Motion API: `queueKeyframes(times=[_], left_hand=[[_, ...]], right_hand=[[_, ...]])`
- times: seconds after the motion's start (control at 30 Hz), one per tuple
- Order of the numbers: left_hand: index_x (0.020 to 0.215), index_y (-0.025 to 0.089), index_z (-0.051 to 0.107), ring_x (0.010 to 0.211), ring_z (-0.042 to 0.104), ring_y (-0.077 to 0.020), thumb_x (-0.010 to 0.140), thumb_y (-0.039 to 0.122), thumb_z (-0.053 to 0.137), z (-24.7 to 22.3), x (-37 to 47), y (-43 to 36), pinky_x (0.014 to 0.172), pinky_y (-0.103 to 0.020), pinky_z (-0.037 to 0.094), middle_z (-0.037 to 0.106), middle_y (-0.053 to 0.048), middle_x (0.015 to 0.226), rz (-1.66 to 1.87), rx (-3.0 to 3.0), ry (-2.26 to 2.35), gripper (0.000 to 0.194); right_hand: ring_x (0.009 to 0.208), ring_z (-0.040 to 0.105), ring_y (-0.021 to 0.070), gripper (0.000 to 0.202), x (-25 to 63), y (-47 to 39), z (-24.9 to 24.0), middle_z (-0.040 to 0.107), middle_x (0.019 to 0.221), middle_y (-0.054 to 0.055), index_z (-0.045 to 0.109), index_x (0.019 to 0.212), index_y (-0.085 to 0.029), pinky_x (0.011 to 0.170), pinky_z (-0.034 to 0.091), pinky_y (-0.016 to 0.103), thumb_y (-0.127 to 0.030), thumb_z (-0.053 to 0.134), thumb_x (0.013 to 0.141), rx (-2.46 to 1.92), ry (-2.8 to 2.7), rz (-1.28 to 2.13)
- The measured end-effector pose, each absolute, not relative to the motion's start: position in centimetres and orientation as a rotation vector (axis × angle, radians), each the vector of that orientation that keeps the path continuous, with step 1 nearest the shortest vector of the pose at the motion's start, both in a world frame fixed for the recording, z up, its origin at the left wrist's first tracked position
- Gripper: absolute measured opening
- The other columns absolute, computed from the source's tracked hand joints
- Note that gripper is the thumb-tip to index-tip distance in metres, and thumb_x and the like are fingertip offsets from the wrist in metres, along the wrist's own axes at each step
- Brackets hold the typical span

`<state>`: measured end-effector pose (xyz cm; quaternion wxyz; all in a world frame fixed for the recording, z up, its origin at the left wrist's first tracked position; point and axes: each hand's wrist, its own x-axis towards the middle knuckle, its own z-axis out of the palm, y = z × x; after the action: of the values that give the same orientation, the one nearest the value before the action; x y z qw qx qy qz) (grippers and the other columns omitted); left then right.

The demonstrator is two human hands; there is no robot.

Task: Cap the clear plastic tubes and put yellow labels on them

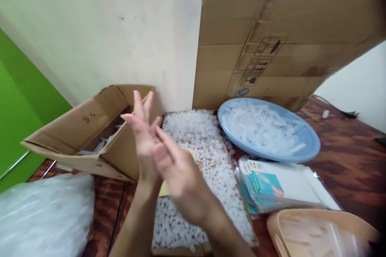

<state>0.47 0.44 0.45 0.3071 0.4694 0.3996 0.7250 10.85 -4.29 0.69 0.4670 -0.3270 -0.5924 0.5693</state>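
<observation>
My left hand (144, 144) is raised in the middle of the view with its fingers stretched up and apart. My right hand (177, 172) presses against its palm, thumb and forefinger stretched out. I see nothing held in either hand; some right fingers are hidden behind the palm. Below them lies a cardboard sheet or tray covered with many small translucent white plastic pieces (220, 180). Partly hidden by my hands, a pale yellow piece of paper (164, 189) lies among the pieces.
An open cardboard box (75, 124) with white pieces stands left. At right are a blue basin (313, 144) of translucent pieces, packaged packets (289, 180) and a beige bin (274, 229). A white plastic bag (45, 217) lies front left; a large cardboard panel (289, 40) stands behind.
</observation>
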Motion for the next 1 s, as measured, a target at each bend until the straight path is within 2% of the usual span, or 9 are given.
queueKeyframes(times=[0.07, 0.2, 0.3, 0.4, 0.53, 0.63, 0.77, 0.9, 1.0], left_hand=[[0.163, 0.038, 0.031, 0.155, 0.038, -0.0288, 0.102, 0.071, 0.004, 0.2, -1.2, 1.1, 0.127, -0.056, 0.032, 0.041, 0.000, 0.167, 2.004, 1.199, 1.222, 0.074], [0.152, 0.052, 0.041, 0.152, 0.043, -0.0236, 0.102, 0.071, 0.007, 0.2, -2.7, 1.4, 0.116, -0.045, 0.049, 0.048, 0.009, 0.161, 2.060, 1.419, 1.251, 0.064], [0.153, 0.041, 0.041, 0.139, 0.056, -0.0264, 0.101, 0.073, 0.033, -0.5, -1.5, 1.6, 0.105, -0.042, 0.056, 0.056, 0.000, 0.152, 2.143, 1.626, 1.297, 0.061], [0.152, 0.025, 0.044, 0.103, 0.069, -0.0192, 0.097, 0.046, 0.066, -1.9, -0.2, 2.2, 0.084, -0.031, 0.058, 0.067, -0.007, 0.126, 2.125, 1.594, 1.414, 0.062], [0.127, 0.021, 0.066, 0.074, 0.065, -0.0139, 0.090, 0.029, 0.077, -3.4, 0.4, 2.9, 0.071, -0.024, 0.052, 0.065, 0.002, 0.077, 1.866, 1.547, 1.463, 0.040], [0.109, 0.022, 0.075, 0.053, 0.051, -0.0110, 0.098, 0.037, 0.066, -3.6, 0.6, 2.8, 0.053, -0.023, 0.039, 0.055, 0.005, 0.061, 1.807, 1.523, 1.499, 0.021], [0.060, 0.021, 0.067, 0.042, 0.039, -0.0109, 0.100, 0.057, 0.057, -3.6, 0.4, 2.5, 0.048, -0.027, 0.030, 0.043, 0.003, 0.044, 1.697, 1.541, 1.624, 0.056], [0.043, 0.022, 0.057, 0.059, 0.062, -0.0182, 0.106, 0.065, 0.026, -3.9, -0.4, 2.9, 0.066, -0.030, 0.046, 0.060, -0.006, 0.051, 1.374, 1.633, 1.566, 0.083], [0.080, 0.023, 0.080, 0.091, 0.071, -0.0272, 0.104, 0.062, 0.040, -4.9, -0.7, 3.4, 0.084, -0.036, 0.049, 0.079, -0.009, 0.090, 0.971, 1.899, 1.568, 0.061]], right_hand=[[0.142, 0.055, 0.0336, 0.083, 10.0, -5.1, 0.8, 0.052, 0.159, 0.012, 0.036, 0.164, -0.022, 0.115, 0.046, 0.046, -0.067, 0.059, 0.097, -0.814, -1.581, 1.437], [0.138, 0.060, 0.0332, 0.086, 10.5, -5.2, 1.1, 0.064, 0.148, 0.013, 0.034, 0.165, -0.021, 0.114, 0.047, 0.047, -0.067, 0.060, 0.097, -0.796, -1.541, 1.550], [0.119, 0.071, 0.0304, 0.079, 12.3, -4.2, 1.4, 0.077, 0.125, 0.012, 0.046, 0.159, -0.022, 0.097, 0.057, 0.041, -0.067, 0.061, 0.096, -0.846, -1.457, 1.544], [0.076, 0.072, 0.0206, 0.062, 15.3, -2.8, 1.4, 0.080, 0.097, 0.008, 0.063, 0.142, -0.025, 0.059, 0.054, 0.029, -0.060, 0.071, 0.092, -0.886, -1.317, 1.396], [0.045, 0.043, 0.0083, 0.028, 19.7, -1.0, 0.8, 0.075, 0.080, 0.005, 0.075, 0.089, -0.021, 0.038, 0.025, 0.023, -0.042, 0.089, 0.078, -1.011, -1.118, 0.852], [0.038, 0.030, 0.0064, 0.035, 21.5, 0.0, 0.0, 0.059, 0.054, -0.001, 0.066, 0.067, -0.021, 0.036, 0.014, 0.024, -0.046, 0.087, 0.080, -1.047, -0.989, 0.778], [0.037, 0.034, 0.0089, 0.062, 21.2, 0.6, -0.8, 0.040, 0.041, -0.003, 0.045, 0.046, -0.023, 0.037, 0.018, 0.027, -0.058, 0.081, 0.084, -1.042, -0.940, 0.728], [0.043, 0.038, 0.0076, 0.032, 20.3, 0.9, -1.5, 0.063, 0.064, 0.001, 0.069, 0.072, -0.020, 0.043, 0.025, 0.027, -0.046, 0.082, 0.085, -1.106, -1.118, 0.788], [0.056, 0.051, 0.0106, 0.041, 19.9, 1.3, -1.9, 0.074, 0.095, 0.003, 0.069, 0.122, -0.023, 0.053, 0.039, 0.027, -0.032, 0.082, 0.084, -1.148, -1.281, 0.850]])
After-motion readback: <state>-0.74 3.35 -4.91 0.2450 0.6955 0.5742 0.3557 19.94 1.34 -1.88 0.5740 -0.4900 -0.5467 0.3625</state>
